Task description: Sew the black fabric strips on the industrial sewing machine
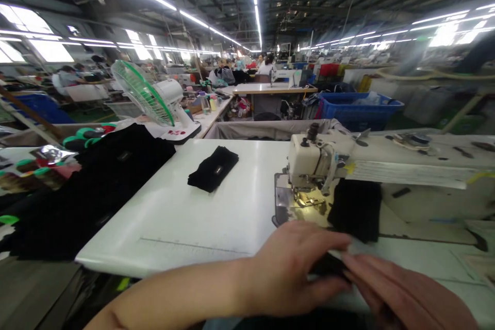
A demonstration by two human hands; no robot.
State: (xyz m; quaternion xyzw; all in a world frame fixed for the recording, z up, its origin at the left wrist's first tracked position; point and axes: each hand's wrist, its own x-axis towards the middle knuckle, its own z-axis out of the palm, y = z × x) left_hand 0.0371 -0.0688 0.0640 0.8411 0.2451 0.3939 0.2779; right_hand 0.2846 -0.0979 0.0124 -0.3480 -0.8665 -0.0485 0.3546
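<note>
My left hand [296, 268] and my right hand [410, 289] come together low in front of the sewing machine [315, 160]. Between their fingers is a small piece of black fabric [328, 264], mostly covered by the hands. Both hands are closed, and the right one is partly blurred. Beyond them is the lit needle plate and presser foot [307, 200]. Under the machine's arm lies another black fabric piece [358, 211]. A small stack of folded black fabric [213, 169], with a little light label on top, rests on the white sewing table [174, 221].
Black garments [116, 180] are heaped along the left side, beside thread spools [50, 172]. A green-rimmed fan [149, 93] stands behind them. A blue bin [356, 108] is at the back right. Other machines and several people are farther off.
</note>
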